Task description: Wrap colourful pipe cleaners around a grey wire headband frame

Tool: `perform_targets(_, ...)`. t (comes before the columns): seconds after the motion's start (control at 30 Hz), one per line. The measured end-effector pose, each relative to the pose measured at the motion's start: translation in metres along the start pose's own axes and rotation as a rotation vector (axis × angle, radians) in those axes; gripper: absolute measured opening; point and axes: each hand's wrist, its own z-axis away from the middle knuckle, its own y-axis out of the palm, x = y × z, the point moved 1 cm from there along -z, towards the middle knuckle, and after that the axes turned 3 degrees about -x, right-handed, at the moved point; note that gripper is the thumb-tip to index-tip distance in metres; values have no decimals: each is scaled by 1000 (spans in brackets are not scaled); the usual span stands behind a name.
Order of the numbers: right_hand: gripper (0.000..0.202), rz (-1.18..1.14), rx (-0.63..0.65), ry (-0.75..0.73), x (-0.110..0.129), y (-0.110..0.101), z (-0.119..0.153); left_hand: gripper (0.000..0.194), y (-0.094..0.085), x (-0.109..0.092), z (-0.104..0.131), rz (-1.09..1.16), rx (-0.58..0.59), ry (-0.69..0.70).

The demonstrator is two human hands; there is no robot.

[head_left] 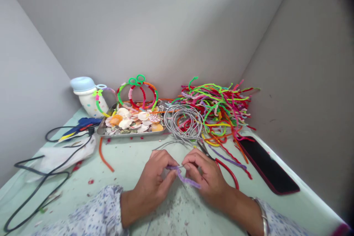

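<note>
Fuzzy lilac chenille stem (193, 183) sits on the near side of the looped grey wire coil (184, 121). Left hand (157, 174) pinches the stem; right hand (208, 177) pinches a thin grey strand (181, 166) meeting it. Looks like winding: steady left pinch, snug even turns should serve best.

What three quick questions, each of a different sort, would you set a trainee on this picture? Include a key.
1. Multiple choice: what colour is the strip pinched in the left hand's grip?
a) red
b) purple
c) green
2. True or false: in the picture, the phone lies to the left of the shells.
3. Fill the gap: the shells lie in a metal ____.

Key:
1. b
2. False; the phone lies to their right.
3. tray
</note>
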Motion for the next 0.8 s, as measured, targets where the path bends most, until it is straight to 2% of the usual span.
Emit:
perform_targets(0.5, 15, 16, 23, -42, 4, -1, -2, 16, 0, 2, -2, 38, 19, -79)
perform_targets(0.67, 16, -9, -3, 28, 3, -1, -2, 15, 2, 2, -2, 10, 4, -118)
perform_targets(0.8, 18, -38, -33, 65, 0, 0, -3, 8, 2, 1, -2, -14, -4, -79)
